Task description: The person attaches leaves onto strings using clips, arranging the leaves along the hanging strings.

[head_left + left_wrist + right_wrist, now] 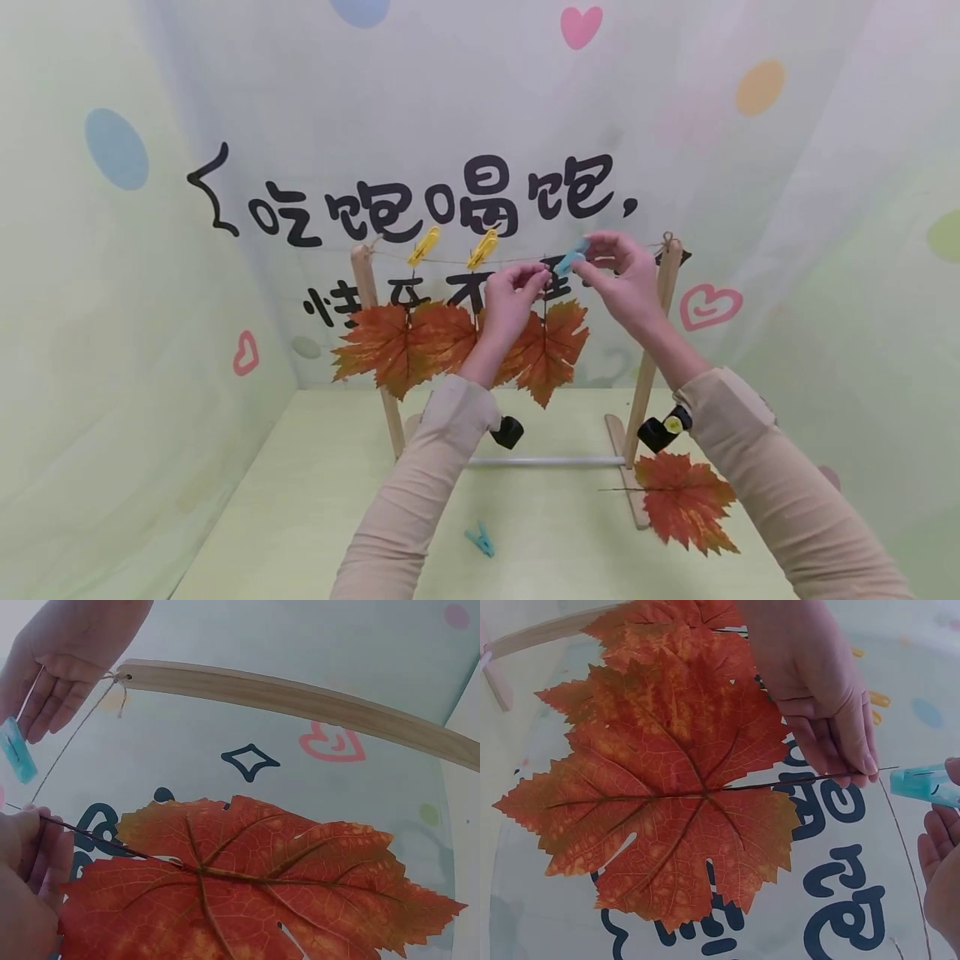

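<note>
My left hand (513,304) pinches the thin dark stem of an orange-red artificial maple leaf (547,348) at the twine (71,744). The leaf hangs below those fingertips, spread broad in the right wrist view. Between thumb and fingers, my right hand (628,279) grips a light-blue clothespin (572,257), its tip close to the stem end and the twine. To the left, two yellow clothespins (424,247) sit on the twine, with leaves (390,343) hanging beneath them.
Wooden posts (647,392) hold the twine at both ends, joined low down by a pale rod (551,461). Another maple leaf (686,502) lies at the right foot of the stand. A second blue clothespin (482,540) lies on the table (300,500) in front.
</note>
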Tool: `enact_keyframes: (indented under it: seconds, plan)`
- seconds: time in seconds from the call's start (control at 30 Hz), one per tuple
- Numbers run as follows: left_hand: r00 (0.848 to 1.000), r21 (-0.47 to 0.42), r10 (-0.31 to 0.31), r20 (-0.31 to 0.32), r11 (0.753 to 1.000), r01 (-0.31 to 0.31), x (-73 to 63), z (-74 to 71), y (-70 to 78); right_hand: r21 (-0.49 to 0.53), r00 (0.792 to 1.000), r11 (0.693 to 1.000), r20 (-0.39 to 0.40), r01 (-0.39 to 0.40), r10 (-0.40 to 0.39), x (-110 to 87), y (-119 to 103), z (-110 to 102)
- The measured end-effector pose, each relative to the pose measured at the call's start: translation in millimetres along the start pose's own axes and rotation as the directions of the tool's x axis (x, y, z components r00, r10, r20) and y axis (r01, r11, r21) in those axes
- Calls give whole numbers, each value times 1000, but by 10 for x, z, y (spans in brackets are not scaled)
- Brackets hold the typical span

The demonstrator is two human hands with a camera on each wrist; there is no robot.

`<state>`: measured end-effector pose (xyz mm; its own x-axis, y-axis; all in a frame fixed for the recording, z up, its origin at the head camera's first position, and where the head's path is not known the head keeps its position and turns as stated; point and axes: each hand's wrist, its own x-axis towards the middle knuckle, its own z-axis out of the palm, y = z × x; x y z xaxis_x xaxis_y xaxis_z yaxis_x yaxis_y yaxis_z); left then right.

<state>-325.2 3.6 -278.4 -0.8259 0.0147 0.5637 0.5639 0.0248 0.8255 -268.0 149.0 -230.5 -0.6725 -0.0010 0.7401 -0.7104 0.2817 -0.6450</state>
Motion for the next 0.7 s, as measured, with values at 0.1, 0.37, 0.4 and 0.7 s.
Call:
enact_keyframes:
  seconds: [0.1, 0.37, 0.4, 0.7]
  plan:
    - [999, -29, -33, -20, 999, 33, 26, 0, -11, 56, 1000, 998, -7, 1, 0, 55, 101, 5]
    - [994, -108, -90, -64, 991, 83, 52, -13, -32, 153, 992, 988, -113, -32, 49, 179, 233, 79]
    - [994, -117, -89, -67, 990, 81, 56, -12, -40, 177, 990, 984, -125, -38, 61, 193, 238, 88]
    - [990, -144, -110, -93, 985, 96, 89, -10, -99, 340, 985, 938, -128, -63, 113, 277, 279, 175]
